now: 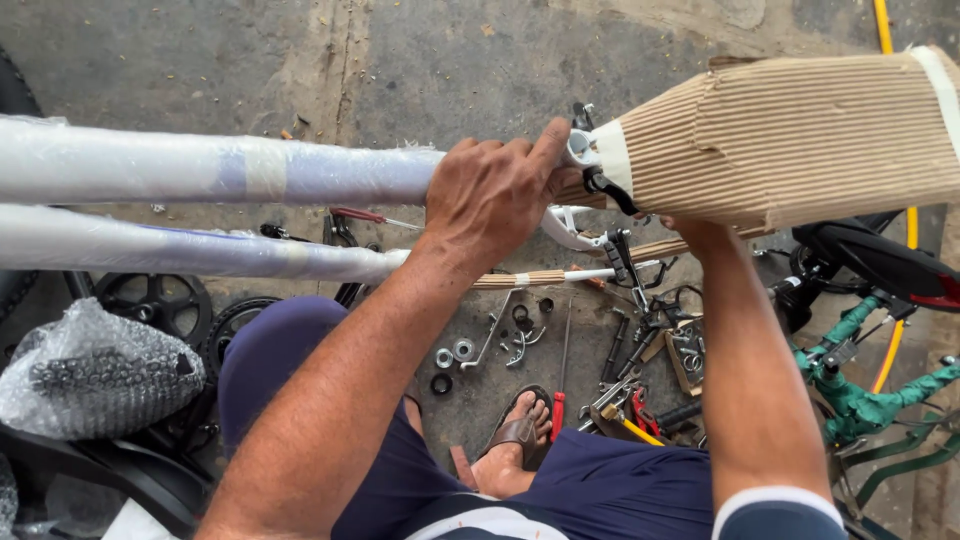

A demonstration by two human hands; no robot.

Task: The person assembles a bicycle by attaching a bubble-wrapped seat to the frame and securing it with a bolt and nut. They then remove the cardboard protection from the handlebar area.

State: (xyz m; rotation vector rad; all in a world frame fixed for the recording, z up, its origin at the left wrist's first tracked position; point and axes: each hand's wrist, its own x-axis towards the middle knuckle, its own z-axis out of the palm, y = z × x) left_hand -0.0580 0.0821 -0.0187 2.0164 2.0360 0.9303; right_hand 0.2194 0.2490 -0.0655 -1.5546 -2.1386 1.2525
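A bicycle frame runs across the upper view, its two tubes (200,170) wrapped in clear plastic and its right end covered by corrugated cardboard wrap (790,140). My left hand (495,190) grips the frame where the plastic ends, thumb against a white metal joint (582,148). My right forearm (745,370) reaches up under the cardboard; the hand itself is hidden behind it, so I cannot see what it holds.
On the concrete floor lie loose washers (455,352), bolts, a red-handled screwdriver (560,400), pliers (640,410) and other tools. A bubble-wrapped chain (95,375) and black sprockets (160,300) sit at left. A green bicycle frame (860,390) and black saddle (875,260) are at right.
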